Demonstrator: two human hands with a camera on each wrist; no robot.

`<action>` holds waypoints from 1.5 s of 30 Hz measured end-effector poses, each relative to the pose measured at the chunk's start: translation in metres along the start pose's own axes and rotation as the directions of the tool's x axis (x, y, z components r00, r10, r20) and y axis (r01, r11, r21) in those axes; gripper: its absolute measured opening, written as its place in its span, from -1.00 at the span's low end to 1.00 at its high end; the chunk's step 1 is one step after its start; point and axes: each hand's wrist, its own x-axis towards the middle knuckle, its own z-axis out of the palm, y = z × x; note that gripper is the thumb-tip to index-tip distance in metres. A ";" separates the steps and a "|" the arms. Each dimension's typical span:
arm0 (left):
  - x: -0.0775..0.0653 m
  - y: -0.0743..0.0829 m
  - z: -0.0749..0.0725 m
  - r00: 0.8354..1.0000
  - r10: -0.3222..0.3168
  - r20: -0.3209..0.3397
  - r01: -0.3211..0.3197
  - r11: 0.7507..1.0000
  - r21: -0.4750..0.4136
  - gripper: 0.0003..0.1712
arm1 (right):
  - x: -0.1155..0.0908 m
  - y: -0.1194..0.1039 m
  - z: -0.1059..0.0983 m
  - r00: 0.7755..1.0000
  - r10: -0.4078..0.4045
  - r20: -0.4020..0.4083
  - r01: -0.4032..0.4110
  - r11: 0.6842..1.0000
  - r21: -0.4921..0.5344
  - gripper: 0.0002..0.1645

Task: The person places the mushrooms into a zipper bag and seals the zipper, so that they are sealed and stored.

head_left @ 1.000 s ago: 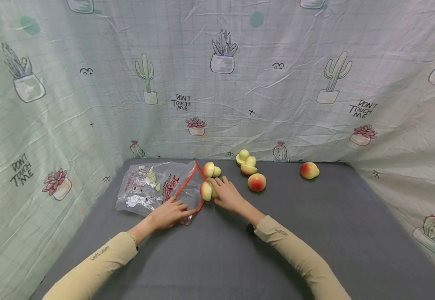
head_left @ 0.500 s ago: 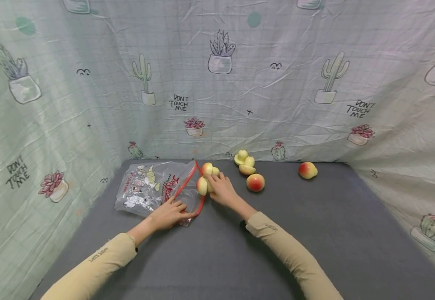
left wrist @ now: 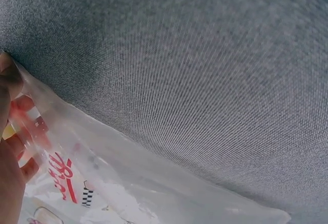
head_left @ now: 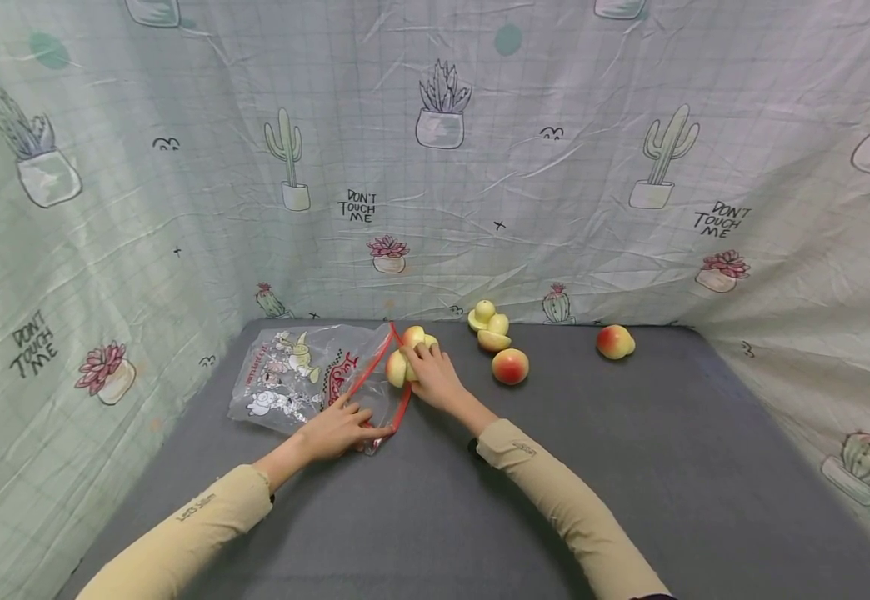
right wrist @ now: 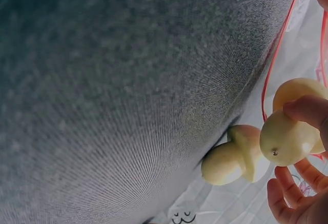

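Observation:
A clear plastic bag (head_left: pixel 285 371) with cartoon prints and a red-edged mouth lies flat on the grey table. My left hand (head_left: pixel 333 429) holds its mouth, fingers at the upper red edge and thumb at the lower one. In the left wrist view, several fingers (left wrist: pixel 25 167) show beside the bag's clear film. My right hand (head_left: pixel 438 379) grips a mushroom-shaped toy (right wrist: pixel 284 139) with a pale yellow stem and a red-yellow cap. The cap is right at the bag's mouth. A second such mushroom (right wrist: pixel 225 162) lies just behind, partly covered by my right hand in the head view.
Two more mushroom-shaped toys (head_left: pixel 495 333) lie close together at the back, pale sides showing. A red-yellow one (head_left: pixel 510 367) sits in front of them, cap up. Another (head_left: pixel 615 342) is farther right. A cactus-print cloth (head_left: pixel 435 208) hangs behind the table (head_left: pixel 435 508).
My right hand has moved left with the mushroom, bringing its cap over the red edge of the bag's mouth. My left hand has stayed on the bag.

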 end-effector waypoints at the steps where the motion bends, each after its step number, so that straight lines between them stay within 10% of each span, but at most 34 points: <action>1: 0.000 0.000 0.000 1.000 -0.001 0.004 0.001 1.000 -0.001 -0.37 | 0.000 0.000 0.000 1.000 0.001 0.001 -0.001 1.000 -0.006 -0.32; 32: 0.003 -0.002 -0.001 0.999 0.038 -0.006 -0.037 0.999 0.026 -0.36 | 0.015 -0.011 0.011 0.998 -0.068 0.001 0.067 0.981 -0.179 -0.36; 45: 0.002 -0.002 0.000 1.000 0.023 0.011 -0.023 1.000 0.007 -0.35 | 0.002 -0.002 0.001 0.973 -0.212 0.087 0.217 0.974 -0.059 -0.67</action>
